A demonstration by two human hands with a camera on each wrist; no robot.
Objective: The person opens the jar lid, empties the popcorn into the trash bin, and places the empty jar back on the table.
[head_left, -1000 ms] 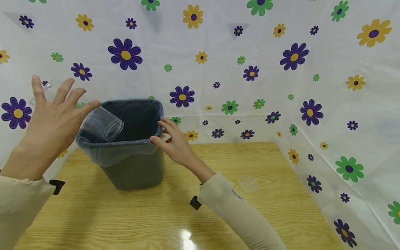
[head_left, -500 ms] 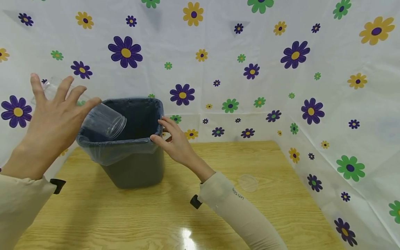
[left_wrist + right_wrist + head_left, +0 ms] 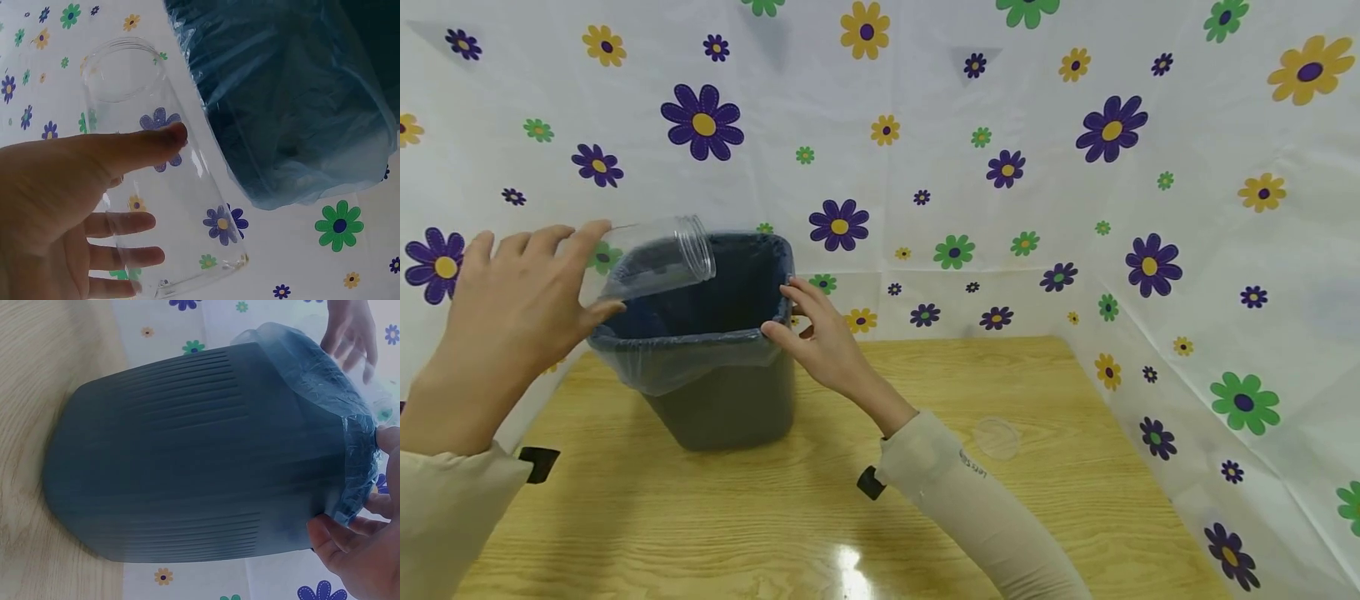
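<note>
A clear wide-mouthed jar (image 3: 651,271) lies nearly level over the left part of the bin's opening, its threaded mouth pointing right. My left hand (image 3: 520,304) grips it near the base, with the thumb on the near side; the left wrist view shows the thumb across the see-through jar (image 3: 181,194) and fingers behind. No contents show inside it. The grey bin (image 3: 730,408) stands upright, lined with a thin bluish plastic bag (image 3: 681,367) folded over its rim. My right hand (image 3: 827,346) holds the bin's right rim, thumb in front and fingers over the bag's edge.
A clear round disc, like a lid (image 3: 997,438), lies on the wooden table (image 3: 760,525) to the right, beyond my right forearm. A white flower-printed sheet (image 3: 925,100) hangs close behind the bin and along the table's right side.
My left hand has turned the jar from mouth-down toward level, its mouth rising and moving slightly right. The right hand and the bin stay in place.
</note>
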